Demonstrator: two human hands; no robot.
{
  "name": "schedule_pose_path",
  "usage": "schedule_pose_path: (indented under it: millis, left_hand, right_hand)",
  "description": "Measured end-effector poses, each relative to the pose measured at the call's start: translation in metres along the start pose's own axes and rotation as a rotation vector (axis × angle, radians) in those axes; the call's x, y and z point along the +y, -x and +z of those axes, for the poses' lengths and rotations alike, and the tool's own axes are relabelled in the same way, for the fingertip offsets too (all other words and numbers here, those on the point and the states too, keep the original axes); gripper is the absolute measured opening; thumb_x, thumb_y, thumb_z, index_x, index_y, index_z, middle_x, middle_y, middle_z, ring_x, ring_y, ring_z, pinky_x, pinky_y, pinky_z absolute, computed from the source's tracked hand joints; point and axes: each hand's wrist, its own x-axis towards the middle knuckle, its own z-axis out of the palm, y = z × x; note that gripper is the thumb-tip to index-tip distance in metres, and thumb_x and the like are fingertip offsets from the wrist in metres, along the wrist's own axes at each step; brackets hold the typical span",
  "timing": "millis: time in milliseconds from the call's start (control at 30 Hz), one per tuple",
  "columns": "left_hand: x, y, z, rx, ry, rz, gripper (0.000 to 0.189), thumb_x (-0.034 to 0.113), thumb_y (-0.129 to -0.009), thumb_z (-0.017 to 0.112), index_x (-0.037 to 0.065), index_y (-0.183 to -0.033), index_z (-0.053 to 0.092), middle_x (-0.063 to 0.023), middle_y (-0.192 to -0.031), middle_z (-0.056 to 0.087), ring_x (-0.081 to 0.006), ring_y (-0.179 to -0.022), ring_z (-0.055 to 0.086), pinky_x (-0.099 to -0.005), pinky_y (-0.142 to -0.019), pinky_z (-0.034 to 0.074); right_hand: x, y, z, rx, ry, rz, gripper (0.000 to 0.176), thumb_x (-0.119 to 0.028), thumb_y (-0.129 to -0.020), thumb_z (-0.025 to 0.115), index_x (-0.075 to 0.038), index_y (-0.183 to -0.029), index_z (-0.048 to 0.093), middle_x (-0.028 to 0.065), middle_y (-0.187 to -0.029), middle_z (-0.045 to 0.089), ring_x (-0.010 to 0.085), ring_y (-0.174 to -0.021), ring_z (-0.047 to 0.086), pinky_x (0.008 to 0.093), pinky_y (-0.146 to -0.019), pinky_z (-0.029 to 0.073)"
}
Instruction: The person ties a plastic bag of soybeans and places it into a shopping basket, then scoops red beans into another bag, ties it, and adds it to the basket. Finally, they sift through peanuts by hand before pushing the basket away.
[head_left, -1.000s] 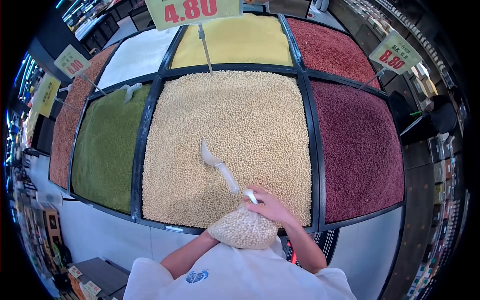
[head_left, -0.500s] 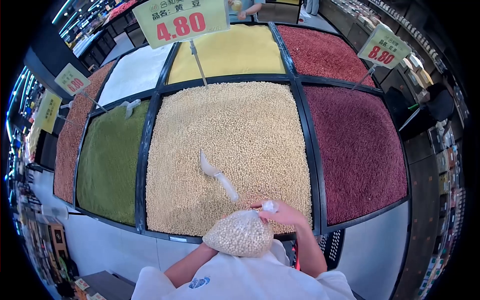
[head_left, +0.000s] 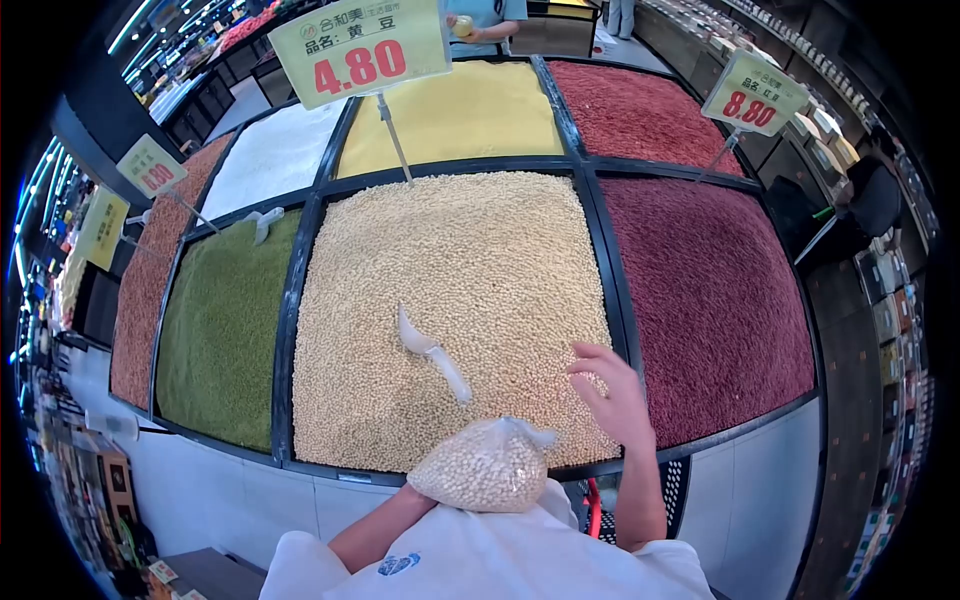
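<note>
- Clear plastic bag [head_left: 480,470], well filled with pale soybeans, sits close against the wearer's white shirt [head_left: 500,555], at the near edge of the soybean bin [head_left: 450,260]. Contact with the bin rim: cannot tell.
- Left forearm [head_left: 380,525] runs in behind the bag. Left hand hidden there, seemingly underneath as support; state of its fingers cannot be told.
- Right hand [head_left: 620,400] over the bin's right side, apart from the bag. Fingers loosely curved and spread, nothing visible held.
- Bag neck gathered, flopped rightward; knotted or merely twisted, unclear. If only twisted, it could unwind and spill soybeans.
- Support appears one-sided: a tilt of the left wrist might roll the load off toward bin or floor.
- White scoop [head_left: 432,352] lies on the soybeans, handle pointing bagward. A careless swing of the bag could knock it.
- Red beans [head_left: 710,310] just beyond the divider; stray soybeans flicked rightward might mix in.
- Thin film under weight: stretching or snagging on the rim could tear it.
</note>
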Motion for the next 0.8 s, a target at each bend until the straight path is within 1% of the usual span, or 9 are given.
schedule_pose_path:
  millis: [100, 167, 200, 233, 267, 333, 400, 533, 800]
  left_hand:
    - [-0.008, -0.003, -0.007, -0.070, -0.487, 0.186, 0.046, 0.026, -0.103, 0.035, 0.007, -0.144, 0.033, -0.0148, -0.144, 0.040, -0.0250, -0.131, 0.042, -0.0415, -0.109, 0.039]
    - [-0.012, -0.005, -0.012, -0.076, -0.801, 0.307, 0.047, 0.027, -0.102, 0.035, 0.007, -0.144, 0.032, -0.0147, -0.145, 0.039, -0.0250, -0.132, 0.041, -0.0413, -0.109, 0.038]
    - [-0.012, -0.006, -0.014, -0.072, -0.920, 0.351, 0.047, 0.028, -0.102, 0.036, 0.007, -0.144, 0.032, -0.0146, -0.145, 0.038, -0.0251, -0.132, 0.041, -0.0412, -0.110, 0.037]
    - [-0.013, -0.007, -0.016, -0.066, -1.017, 0.386, 0.048, 0.028, -0.102, 0.036, 0.007, -0.144, 0.032, -0.0146, -0.145, 0.038, -0.0251, -0.132, 0.040, -0.0411, -0.110, 0.037]
    - [-0.012, -0.008, -0.017, -0.062, -1.099, 0.419, 0.048, 0.029, -0.102, 0.036, 0.007, -0.145, 0.032, -0.0145, -0.145, 0.038, -0.0251, -0.133, 0.040, -0.0410, -0.110, 0.036]
    - [-0.012, -0.010, -0.018, -0.056, -1.205, 0.457, 0.049, 0.030, -0.102, 0.036, 0.007, -0.145, 0.031, -0.0143, -0.146, 0.037, -0.0252, -0.133, 0.039, -0.0408, -0.111, 0.035]
    - [-0.012, -0.012, -0.018, -0.049, -1.276, 0.489, 0.050, 0.031, -0.102, 0.037, 0.007, -0.145, 0.031, -0.0142, -0.147, 0.036, -0.0252, -0.134, 0.038, -0.0406, -0.112, 0.034]
    - [-0.015, -0.012, -0.019, -0.033, -1.362, 0.523, 0.052, 0.033, -0.101, 0.037, 0.007, -0.146, 0.030, -0.0139, -0.148, 0.034, -0.0253, -0.135, 0.036, -0.0402, -0.113, 0.032]
    - [-0.010, -0.010, -0.018, -0.075, -1.345, 0.503, 0.056, 0.038, -0.101, 0.038, 0.008, -0.147, 0.028, -0.0134, -0.150, 0.031, -0.0256, -0.138, 0.033, -0.0394, -0.115, 0.027]
  right_hand:
    - [-0.041, -0.006, -0.046, 0.220, -0.146, -0.129, 0.014, 0.001, -0.078, 0.067, 0.003, -0.092, 0.064, 0.0186, -0.112, 0.062, 0.0269, -0.099, 0.064, 0.0335, -0.086, 0.050]
    - [-0.084, 0.001, -0.075, 0.412, -0.166, -0.309, 0.014, -0.002, -0.083, 0.062, 0.002, -0.096, 0.063, 0.0201, -0.107, 0.062, 0.0250, -0.089, 0.063, 0.0332, -0.081, 0.051]
    - [-0.119, 0.002, -0.076, 0.642, -0.189, -0.438, 0.017, -0.012, -0.088, 0.059, 0.001, -0.098, 0.061, 0.0174, -0.097, 0.060, 0.0231, -0.079, 0.060, 0.0306, -0.073, 0.050]
    - [-0.112, 0.009, -0.110, 0.633, -0.084, -0.737, 0.023, -0.024, -0.092, 0.054, -0.001, -0.098, 0.059, 0.0133, -0.089, 0.057, 0.0219, -0.076, 0.056, 0.0339, -0.068, 0.048]
    - [-0.130, 0.009, -0.120, 0.863, -0.143, -1.065, 0.032, -0.026, -0.092, 0.054, 0.005, -0.100, 0.057, 0.0171, -0.093, 0.053, 0.0248, -0.069, 0.052, 0.0315, -0.053, 0.036]
    - [-0.178, 0.034, -0.161, 0.849, -0.034, -1.248, 0.038, -0.032, -0.095, 0.050, 0.002, -0.112, 0.053, 0.0154, -0.097, 0.052, 0.0236, -0.076, 0.051, 0.0338, -0.059, 0.035]
    - [-0.206, 0.030, -0.174, 0.643, 0.225, -1.338, 0.038, -0.032, -0.095, 0.050, 0.003, -0.112, 0.053, 0.0155, -0.097, 0.052, 0.0237, -0.076, 0.051, 0.0339, -0.059, 0.035]
    - [-0.204, -0.014, -0.151, 0.330, 0.450, -1.263, 0.039, -0.032, -0.095, 0.049, 0.003, -0.112, 0.053, 0.0158, -0.097, 0.052, 0.0239, -0.077, 0.051, 0.0340, -0.061, 0.035]
    - [-0.190, -0.029, -0.135, 0.203, 0.512, -1.194, 0.039, -0.032, -0.095, 0.049, 0.003, -0.112, 0.052, 0.0163, -0.098, 0.052, 0.0243, -0.079, 0.051, 0.0344, -0.063, 0.036]
